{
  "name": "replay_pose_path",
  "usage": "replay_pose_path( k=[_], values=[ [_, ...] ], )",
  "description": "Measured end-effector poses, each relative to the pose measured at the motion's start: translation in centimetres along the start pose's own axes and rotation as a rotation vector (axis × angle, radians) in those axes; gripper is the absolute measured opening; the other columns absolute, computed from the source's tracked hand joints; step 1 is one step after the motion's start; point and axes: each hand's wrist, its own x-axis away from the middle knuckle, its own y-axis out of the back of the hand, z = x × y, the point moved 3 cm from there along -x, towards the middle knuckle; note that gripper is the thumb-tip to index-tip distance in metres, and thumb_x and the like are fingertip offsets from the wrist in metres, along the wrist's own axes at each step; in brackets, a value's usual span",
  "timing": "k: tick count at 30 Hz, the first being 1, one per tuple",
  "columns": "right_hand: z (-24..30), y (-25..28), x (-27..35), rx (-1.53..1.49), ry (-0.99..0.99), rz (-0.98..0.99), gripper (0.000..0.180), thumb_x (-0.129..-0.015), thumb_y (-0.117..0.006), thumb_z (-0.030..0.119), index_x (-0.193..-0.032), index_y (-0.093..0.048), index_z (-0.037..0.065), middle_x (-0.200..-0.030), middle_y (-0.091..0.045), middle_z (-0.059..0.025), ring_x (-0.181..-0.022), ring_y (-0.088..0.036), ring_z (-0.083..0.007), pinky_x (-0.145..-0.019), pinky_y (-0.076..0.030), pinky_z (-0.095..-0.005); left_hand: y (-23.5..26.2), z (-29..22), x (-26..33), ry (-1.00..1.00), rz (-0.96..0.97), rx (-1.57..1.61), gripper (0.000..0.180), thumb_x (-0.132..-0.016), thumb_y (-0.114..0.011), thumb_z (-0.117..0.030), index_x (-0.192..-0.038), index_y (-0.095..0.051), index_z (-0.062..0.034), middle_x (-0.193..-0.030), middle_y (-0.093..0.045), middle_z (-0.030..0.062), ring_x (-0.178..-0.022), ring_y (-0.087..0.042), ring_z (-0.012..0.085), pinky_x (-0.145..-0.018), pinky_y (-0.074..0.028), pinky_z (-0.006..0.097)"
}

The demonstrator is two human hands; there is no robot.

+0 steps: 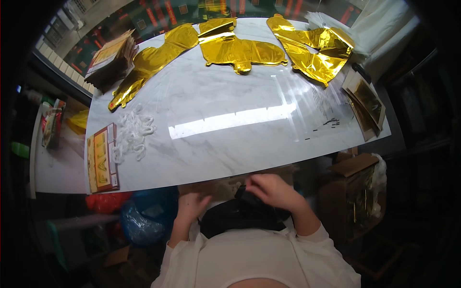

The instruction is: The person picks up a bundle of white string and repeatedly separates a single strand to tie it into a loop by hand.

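Observation:
Both of my hands are low in the head view, below the table's front edge and over a black bag [240, 216] at my lap. My right hand [271, 189] is closed, its fingers curled together above the bag's dark upper part; what they pinch is too small to make out. To the left, my left hand [192, 206] is slightly blurred, thumb apart from the fingers, and nothing shows in it. Three flat gold foil balloons lie along the table's far side: a left one [158, 57], a middle one [245, 50] and a folded right one [331, 53].
On the white marbled table [206, 158], white looped strings [136, 129] lie beside a flat printed package [102, 158]. Card stacks stand at the far left [110, 57] and right [365, 103]. Clear plastic [293, 108] lies right. Below are a cardboard box [350, 197] and blue bag [144, 216].

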Motion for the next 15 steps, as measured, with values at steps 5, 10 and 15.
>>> replay_pose_path(
  k=[5,10,15],
  values=[
    [9.2,-0.5,2.4,-0.528,0.312,0.284,0.005,-0.093,-0.061,0.008,-0.095,-0.057,0.004,-0.089,-0.058,-0.0105,-0.084,-0.057,-0.0293,-0.079,-0.046,-0.0357,4.5,-10.5,-0.5,-0.595,0.369,0.627,0.07,-0.083,-0.075,-0.021,-0.143,-0.044,-0.0022,-0.147,-0.045,0.0158,-0.139,-0.04,0.0328,-0.113,-0.034,0.042],
    [10.2,4.2,4.8,-0.574,0.481,0.102,0.012,-0.09,-0.064,0.0,-0.099,-0.059,0.004,-0.081,-0.062,-0.0076,-0.075,-0.062,-0.0231,-0.066,-0.051,-0.035,4.5,-11.0,0.4,-0.678,0.633,0.859,0.022,-0.092,-0.065,-0.015,-0.109,-0.066,-0.0009,-0.103,-0.069,0.0116,-0.095,-0.066,0.0259,-0.094,-0.049,0.036],
    [3.8,13.1,11.3,-0.878,0.701,-0.8,0.008,-0.097,-0.06,0.008,-0.093,-0.052,0.007,-0.077,-0.058,-0.0061,-0.058,-0.051,-0.0119,-0.051,-0.043,-0.0244,9.2,-6.9,-0.3,-0.289,0.324,0.965,0.01,-0.089,-0.059,0.0,-0.091,-0.069,0.0001,-0.081,-0.064,0.0073,-0.063,-0.058,0.0144,-0.06,-0.042,0.025]
  ],
)
